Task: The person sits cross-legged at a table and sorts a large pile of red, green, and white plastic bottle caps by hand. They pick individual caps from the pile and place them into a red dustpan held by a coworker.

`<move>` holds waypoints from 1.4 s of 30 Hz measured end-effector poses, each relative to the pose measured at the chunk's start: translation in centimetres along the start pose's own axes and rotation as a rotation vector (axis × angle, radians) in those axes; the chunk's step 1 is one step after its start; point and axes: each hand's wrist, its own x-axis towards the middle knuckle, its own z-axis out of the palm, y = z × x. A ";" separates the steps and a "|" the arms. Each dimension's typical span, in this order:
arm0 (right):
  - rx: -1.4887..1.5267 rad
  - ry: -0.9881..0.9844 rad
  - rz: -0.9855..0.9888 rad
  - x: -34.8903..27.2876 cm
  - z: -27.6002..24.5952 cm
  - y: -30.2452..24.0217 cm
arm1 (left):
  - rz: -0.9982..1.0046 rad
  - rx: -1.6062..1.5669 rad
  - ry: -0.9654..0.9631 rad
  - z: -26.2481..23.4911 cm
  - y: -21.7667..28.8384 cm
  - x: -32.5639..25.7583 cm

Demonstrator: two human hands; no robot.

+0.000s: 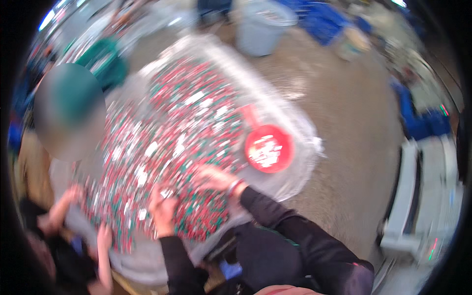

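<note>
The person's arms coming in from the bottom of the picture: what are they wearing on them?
Both forearms are covered by long black sleeves that end at the wrists, leaving the left hand and right hand bare, with no gloves. A thin bracelet or band circles the right wrist. The picture is blurred, so finer details such as rings or cuff markings cannot be made out.

A clear plastic sheet (295, 115) is lying glossy and crinkled over the matt, rough-looking concrete floor (354, 118). On the sheet a heap of small red, green and white pieces (172, 128) is glinting like shiny wrapped plastic, though blur is hiding their finish. At the sheet's right edge a red scoop (269, 147) is showing smooth, glossy plastic. Beyond the sheet a grey bucket (263, 27) is looking like smooth matt plastic.
</note>
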 end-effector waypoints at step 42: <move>-0.739 -0.312 0.688 4.8 2.0 3.0 | 0.078 1.868 -0.139 -0.1 5.9 2.0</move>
